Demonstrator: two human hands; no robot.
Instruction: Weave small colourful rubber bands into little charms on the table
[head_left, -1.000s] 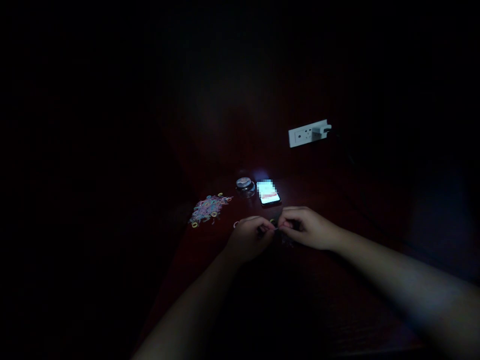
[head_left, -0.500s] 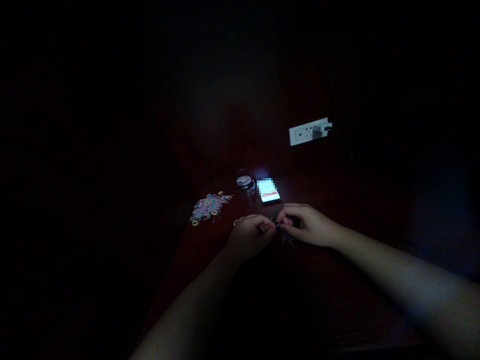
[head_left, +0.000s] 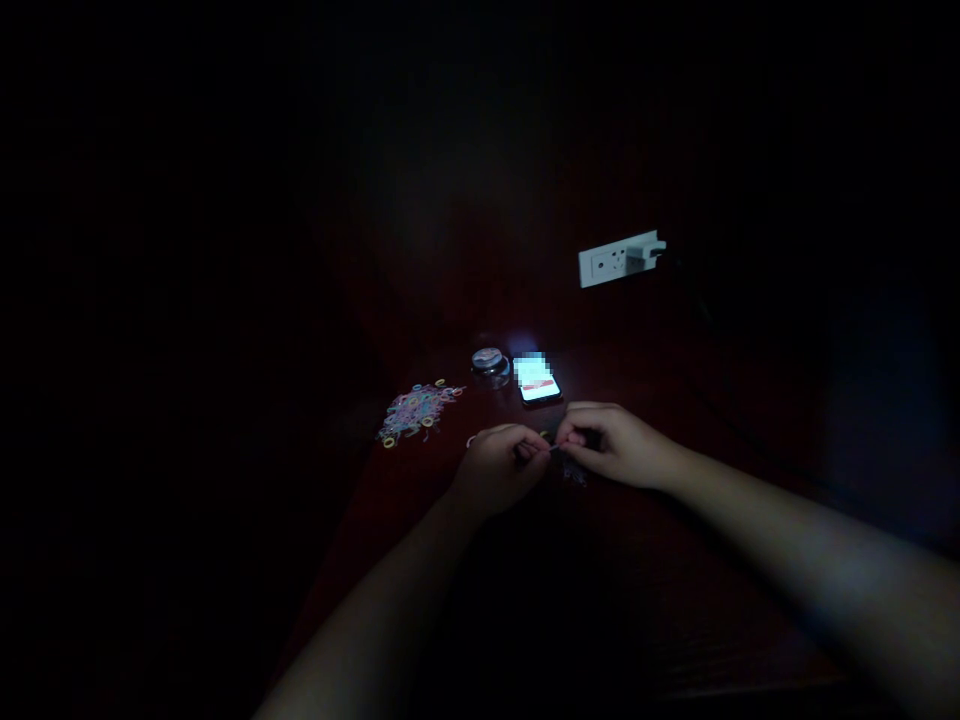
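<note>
My left hand (head_left: 501, 468) and my right hand (head_left: 616, 445) meet over the dark red table, fingertips almost touching. Both pinch a small, thin rubber band (head_left: 555, 449) that shows as a short pale strand in the gap between them. Just below the fingertips lies a small cluster of clear or pale bands (head_left: 574, 474), dim in the shadow. Behind the fingers a yellowish ring (head_left: 545, 436) shows in part, and a pink ring (head_left: 470, 441) peeks out beside my left hand. Farther left spreads a heap of colourful rubber bands (head_left: 416, 410).
A phone (head_left: 538, 380) with a lit screen lies behind my hands. Left of it stands a small round clear jar (head_left: 490, 368) with a patterned lid. On the back wall is a white socket panel (head_left: 619, 260) with a plug in it. Most of the surroundings are dark.
Both hands stay close together, still pinching the thin band; the visible strand between them has shifted slightly. The whole view has drifted a little, so things sit slightly higher.
</note>
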